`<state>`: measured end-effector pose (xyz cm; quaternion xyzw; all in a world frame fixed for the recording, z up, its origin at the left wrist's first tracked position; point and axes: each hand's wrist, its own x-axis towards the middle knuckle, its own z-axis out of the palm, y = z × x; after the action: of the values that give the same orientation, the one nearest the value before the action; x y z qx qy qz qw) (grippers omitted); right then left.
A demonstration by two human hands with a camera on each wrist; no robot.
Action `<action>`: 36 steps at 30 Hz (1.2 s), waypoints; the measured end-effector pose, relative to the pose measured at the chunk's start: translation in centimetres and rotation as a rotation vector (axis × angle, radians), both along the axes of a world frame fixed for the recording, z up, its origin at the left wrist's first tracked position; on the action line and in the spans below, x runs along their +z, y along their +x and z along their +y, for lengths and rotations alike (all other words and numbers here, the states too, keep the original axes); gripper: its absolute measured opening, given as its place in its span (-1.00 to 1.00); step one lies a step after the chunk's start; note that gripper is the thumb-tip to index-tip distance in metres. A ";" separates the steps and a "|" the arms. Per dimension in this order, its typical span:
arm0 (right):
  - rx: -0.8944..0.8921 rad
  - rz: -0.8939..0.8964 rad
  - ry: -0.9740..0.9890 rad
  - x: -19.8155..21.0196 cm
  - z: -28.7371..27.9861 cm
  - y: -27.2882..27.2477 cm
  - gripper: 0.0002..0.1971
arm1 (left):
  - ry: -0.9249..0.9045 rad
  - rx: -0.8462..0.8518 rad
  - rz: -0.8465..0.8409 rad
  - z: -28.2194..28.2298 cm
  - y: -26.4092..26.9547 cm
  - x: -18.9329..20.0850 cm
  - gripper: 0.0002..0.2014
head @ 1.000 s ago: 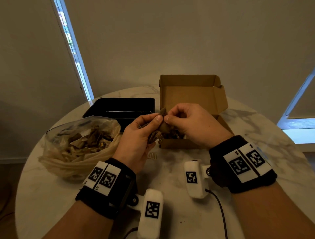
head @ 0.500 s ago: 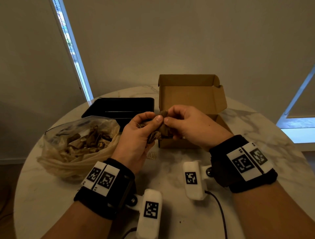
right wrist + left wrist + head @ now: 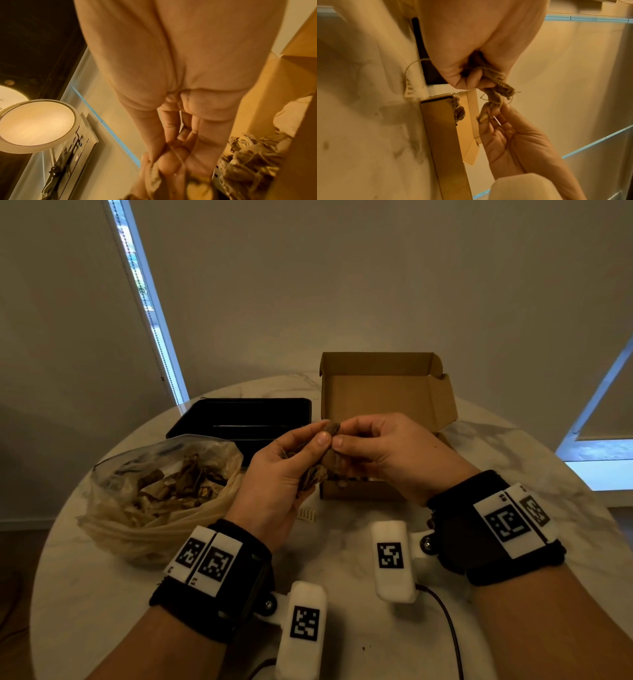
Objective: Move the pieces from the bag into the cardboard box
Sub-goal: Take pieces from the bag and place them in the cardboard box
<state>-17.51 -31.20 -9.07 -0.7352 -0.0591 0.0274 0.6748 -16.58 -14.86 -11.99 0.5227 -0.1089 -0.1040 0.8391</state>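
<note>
Both hands meet just in front of the open cardboard box [image 3: 387,392], over its near-left corner. My left hand [image 3: 284,470] grips a bunch of brown burlap pieces tied with twine [image 3: 500,86]. My right hand [image 3: 383,450] pinches the top of one brown piece [image 3: 331,428] from that bunch, thumb against fingers. The clear plastic bag [image 3: 161,494], still holding several brown pieces, lies open on the table at the left. More pieces lie inside the box [image 3: 248,159]; one hangs over its corner [image 3: 458,109].
A black tray [image 3: 239,419] sits behind the bag, left of the box. A small white ribbed part [image 3: 307,514] lies on the marble table [image 3: 342,563] below my left hand. A black cable [image 3: 448,628] trails from the right wrist camera.
Both hands have stayed together in front of the box, shifting only slightly; the fingers keep working at the same brown piece.
</note>
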 end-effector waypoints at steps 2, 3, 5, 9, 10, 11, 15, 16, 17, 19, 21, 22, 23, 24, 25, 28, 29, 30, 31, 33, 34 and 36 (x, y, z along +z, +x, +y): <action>-0.010 0.009 -0.020 0.0 -0.1 0.0 -0.89 | -0.007 -0.009 -0.015 0.0 0.0 0.0 -0.68; -0.027 0.009 -0.049 0.0 -0.2 0.0 -0.93 | -0.002 -0.010 -0.023 0.0 0.0 0.0 -0.70; -0.069 -0.010 -0.142 0.0 -0.4 0.0 -0.95 | 0.014 0.002 -0.036 -0.1 0.0 -0.1 -0.76; -0.164 -0.078 -0.335 0.0 -0.4 0.1 -0.90 | -0.041 0.048 -0.004 -0.1 0.2 -0.1 -0.82; -0.175 -0.085 -0.344 0.0 -0.4 0.1 -0.90 | -0.051 0.072 0.009 -0.1 0.3 -0.1 -0.82; -0.183 -0.087 -0.346 0.1 -0.5 0.1 -0.89 | -0.057 0.101 0.023 -0.1 0.5 -0.2 -0.82; -0.196 -0.130 -0.361 0.3 -0.3 -0.1 -0.88 | -0.053 0.225 0.083 0.1 1.0 -0.6 -0.77; -0.199 -0.154 -0.355 0.4 -0.3 -0.1 -0.89 | -0.042 0.250 0.094 0.2 1.1 -0.7 -0.76; -0.201 -0.181 -0.348 0.4 -0.2 -0.1 -0.89 | -0.032 0.267 0.101 0.2 1.1 -0.7 -0.76; -0.199 -0.251 -0.344 0.6 -0.1 -0.2 -0.91 | -0.016 0.286 0.106 0.4 1.1 -0.8 -0.81; -0.189 -0.337 -0.357 0.8 0.0 -0.3 -0.93 | 0.011 0.281 0.102 0.4 1.2 -0.9 -0.84; -0.180 -0.371 -0.364 0.9 0.1 -0.3 -0.94 | 0.029 0.263 0.097 0.4 1.2 -0.9 -0.84; -0.171 -0.396 -0.370 0.9 0.2 -0.3 -0.94 | 0.047 0.230 0.091 0.3 1.1 -0.9 -0.83; -0.170 -0.415 -0.375 0.9 0.2 -0.2 -0.94 | 0.062 0.182 0.083 0.2 1.0 -0.9 -0.84; -0.178 -0.428 -0.377 0.9 0.2 -0.1 -0.94 | 0.070 0.120 0.077 0.0 0.8 -0.8 -0.85; -0.230 -0.426 -0.378 0.7 -0.2 0.2 -0.94 | 0.059 -0.068 0.042 -0.5 0.0 -0.3 -0.82; -0.252 -0.408 -0.390 0.7 -0.3 0.3 -0.94 | 0.054 -0.115 0.026 -0.5 -0.1 -0.2 -0.79; -0.268 -0.381 -0.407 0.6 -0.4 0.3 -0.94 | 0.050 -0.141 0.009 -0.5 -0.1 -0.3 -0.76; -0.273 -0.346 -0.426 0.5 -0.6 0.3 -0.93 | 0.040 -0.154 -0.002 -0.5 -0.1 -0.2 -0.74; -0.266 -0.277 -0.455 0.4 -0.7 0.3 -0.91 | 0.019 -0.150 -0.010 -0.4 0.0 -0.3 -0.71; -0.264 -0.254 -0.456 0.3 -0.7 0.3 -0.90 | 0.009 -0.135 -0.006 -0.4 0.1 -0.4 -0.70; -0.271 -0.227 -0.447 0.3 -0.7 0.2 -0.89 | -0.013 -0.097 -0.012 -0.3 0.1 -0.4 -0.73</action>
<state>-17.27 -31.85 -8.81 -0.8653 -0.0281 -0.1330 0.4824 -16.49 -15.16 -12.36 0.5120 -0.1397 -0.1406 0.8358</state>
